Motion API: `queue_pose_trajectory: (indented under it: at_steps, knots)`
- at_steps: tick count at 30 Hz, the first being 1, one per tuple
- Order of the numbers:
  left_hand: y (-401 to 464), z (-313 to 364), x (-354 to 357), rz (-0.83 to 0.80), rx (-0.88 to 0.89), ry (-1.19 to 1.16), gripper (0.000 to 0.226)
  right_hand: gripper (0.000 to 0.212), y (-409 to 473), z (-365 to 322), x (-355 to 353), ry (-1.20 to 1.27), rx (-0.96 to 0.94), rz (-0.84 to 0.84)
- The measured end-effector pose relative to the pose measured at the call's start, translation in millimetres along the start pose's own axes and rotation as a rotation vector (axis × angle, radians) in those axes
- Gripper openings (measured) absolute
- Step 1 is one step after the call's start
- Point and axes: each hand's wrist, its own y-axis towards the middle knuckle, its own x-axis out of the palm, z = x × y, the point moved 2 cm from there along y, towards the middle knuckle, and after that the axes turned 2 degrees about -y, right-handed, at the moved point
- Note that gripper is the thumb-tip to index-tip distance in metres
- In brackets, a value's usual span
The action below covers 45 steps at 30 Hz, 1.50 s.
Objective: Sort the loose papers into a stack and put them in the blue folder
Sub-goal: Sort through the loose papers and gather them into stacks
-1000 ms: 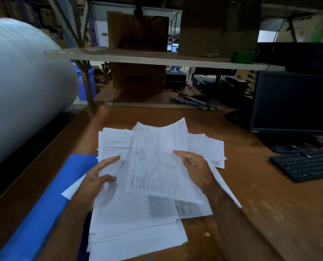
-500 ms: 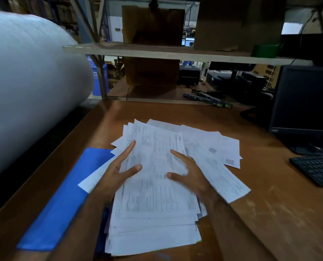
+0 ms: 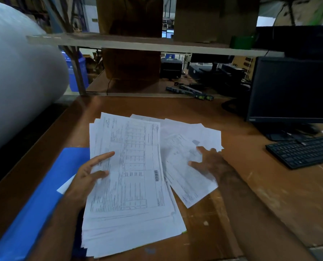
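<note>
A rough stack of printed papers [image 3: 130,185] lies in the middle of the brown desk [image 3: 260,204]. My left hand [image 3: 89,172] rests on the stack's left edge with its fingers spread and nearly straight. To the right, several loose sheets [image 3: 187,144] lie fanned out. On these loose sheets rests my right hand [image 3: 209,162], fingers spread flat; it is blurred. A blue folder [image 3: 40,200] lies on the desk at the left, partly under the stack and my left forearm.
A big white roll [image 3: 19,72] fills the left side. A black monitor [image 3: 292,89] and a black keyboard [image 3: 303,151] stand at the right. A low shelf board [image 3: 138,43] with cardboard boxes runs across the back.
The sheet my right hand held a second ago now lies on top of the stack. My right hand has moved right onto the loose sheets. My left hand stays on the stack's left edge.
</note>
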Motion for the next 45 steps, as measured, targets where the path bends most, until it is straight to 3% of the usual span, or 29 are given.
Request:
queue_pose_trajectory:
  at_steps: [3,8,10,13,17,21,23,26,29,36,38,42,45]
  knots:
    - [3.6,-1.4,0.3,0.005,-0.006,0.011,0.049,0.082,2.5,1.8,-4.6,0.185,-0.045,0.033]
    - [2.2,-3.8,-4.4,0.01,-0.014,-0.003,0.051,0.043,-7.7,5.3,-17.7,0.606,-0.168,0.111]
    - [2.4,-3.7,-6.3,0.022,-0.011,-0.013,0.052,0.048,-17.1,5.9,-33.9,0.658,-0.207,0.095]
    - [2.6,-0.3,-8.8,0.039,-0.011,-0.019,0.053,0.06,-20.0,7.8,-53.0,0.457,-0.262,0.114]
    - [-0.6,4.9,-14.1,0.071,-0.002,-0.023,0.053,0.043,6.7,7.3,-78.0,0.038,-0.197,0.102]
    - [-8.2,15.3,-15.8,0.096,0.022,0.01,0.052,0.021,21.5,-44.7,-88.0,-0.452,-0.399,-0.007]
    - [-7.3,13.2,-17.9,0.09,0.004,0.017,0.051,0.034,12.5,-76.7,-67.3,-0.534,-0.494,0.042]
    - [-3.8,10.3,-20.4,0.098,-0.007,0.049,0.05,0.053,3.2,-101.3,-18.0,-0.494,-0.589,0.317]
    - [-2.0,9.9,-23.0,0.103,-0.031,0.079,0.05,0.088,-2.1,-106.3,18.0,-0.318,-0.329,0.253]
    - [3.4,12.6,-24.0,0.082,-0.01,0.155,0.052,0.1,-31.8,-39.5,30.3,-0.073,0.116,0.033]
    - [6.7,12.2,-21.7,0.073,-0.003,0.152,0.053,0.102,-37.0,-33.6,34.1,-0.073,0.063,-0.034]
    - [7.5,7.7,-17.5,0.051,-0.004,0.177,0.052,0.087,-25.8,-45.4,20.0,-0.096,-0.259,-0.179]
    - [1.9,4.7,-18.0,0.065,-0.017,0.188,0.051,0.083,-18.8,-51.3,16.3,-0.122,-0.29,-0.185]
